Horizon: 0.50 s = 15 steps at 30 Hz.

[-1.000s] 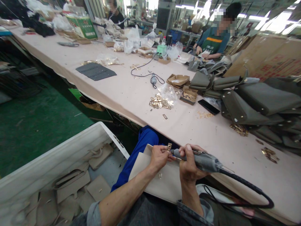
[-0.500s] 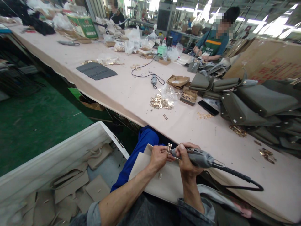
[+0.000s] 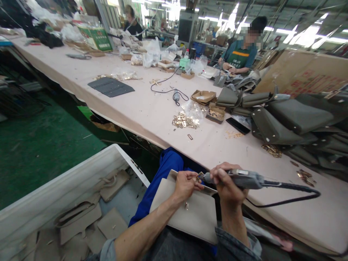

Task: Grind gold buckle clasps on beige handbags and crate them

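Note:
A beige handbag (image 3: 198, 214) lies across my lap, a small metal turn-lock (image 3: 186, 206) on its front. My left hand (image 3: 186, 185) pinches a small rectangular gold metal plate (image 3: 200, 176) at the edge of the bag's flap. Wrapped in my right hand (image 3: 230, 185) is a grey electric screwdriver (image 3: 248, 178), held nearly level with its tip pointing left. The tip is at or very near the plate; contact is too small to make out. A black cord (image 3: 296, 186) trails from the tool's back end.
A white bin (image 3: 81, 165) of beige bags stands at left. On the table (image 3: 152, 119) lie loose gold fittings (image 3: 185, 120), small cardboard boxes (image 3: 203, 96), a phone (image 3: 237, 125) and piled dark bags (image 3: 296, 112). A co-worker (image 3: 239, 54) sits across.
The screwdriver and my right hand have moved right and tilted closer to level. The metal plate has turned in my left fingers, which stay at the flap edge.

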Motion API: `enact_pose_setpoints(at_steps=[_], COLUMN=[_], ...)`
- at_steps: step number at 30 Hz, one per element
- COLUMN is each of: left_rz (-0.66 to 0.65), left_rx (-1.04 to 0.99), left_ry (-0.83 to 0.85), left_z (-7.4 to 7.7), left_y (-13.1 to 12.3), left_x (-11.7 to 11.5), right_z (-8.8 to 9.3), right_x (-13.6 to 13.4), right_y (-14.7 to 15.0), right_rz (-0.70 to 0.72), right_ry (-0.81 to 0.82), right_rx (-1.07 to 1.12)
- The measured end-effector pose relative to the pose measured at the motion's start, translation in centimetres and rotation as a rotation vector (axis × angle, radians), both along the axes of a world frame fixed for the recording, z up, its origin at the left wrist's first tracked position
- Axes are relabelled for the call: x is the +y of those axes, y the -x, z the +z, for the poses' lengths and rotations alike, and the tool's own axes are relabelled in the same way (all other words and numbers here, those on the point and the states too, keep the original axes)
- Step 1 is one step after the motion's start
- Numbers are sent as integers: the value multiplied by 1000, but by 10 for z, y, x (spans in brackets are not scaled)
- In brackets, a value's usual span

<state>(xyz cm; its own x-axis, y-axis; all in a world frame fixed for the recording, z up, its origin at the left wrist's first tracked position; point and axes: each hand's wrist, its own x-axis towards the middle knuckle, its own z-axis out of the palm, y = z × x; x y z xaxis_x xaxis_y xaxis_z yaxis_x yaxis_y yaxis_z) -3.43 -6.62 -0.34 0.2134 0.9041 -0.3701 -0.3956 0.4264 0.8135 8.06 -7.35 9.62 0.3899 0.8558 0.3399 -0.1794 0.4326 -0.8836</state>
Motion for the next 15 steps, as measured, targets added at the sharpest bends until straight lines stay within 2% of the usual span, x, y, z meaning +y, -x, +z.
enact_pose_setpoints(at_steps=[3, 6, 8, 10, 13, 15], left_rz=[32, 35, 36, 44, 32, 1], left_rx=[-4, 9, 30, 63, 104, 138], left_ry=[4, -39, -72, -97, -116, -126], left_z=[1, 2, 2, 3, 6, 11], left_y=[1, 2, 4, 6, 7, 7], left_x=[-3, -7, -9, -7, -2, -6], right_z=[4, -6, -17, -27, -31, -23], right_x=[16, 38, 53, 67, 75, 62], right_y=[-33, -74, -96, -109, -113, -111], right_rz=[-37, -290, -452, -524, -523, -516], right_ry=[-7, 139, 258, 338, 373, 386], right_rx=[238, 400, 383, 323, 211, 93])
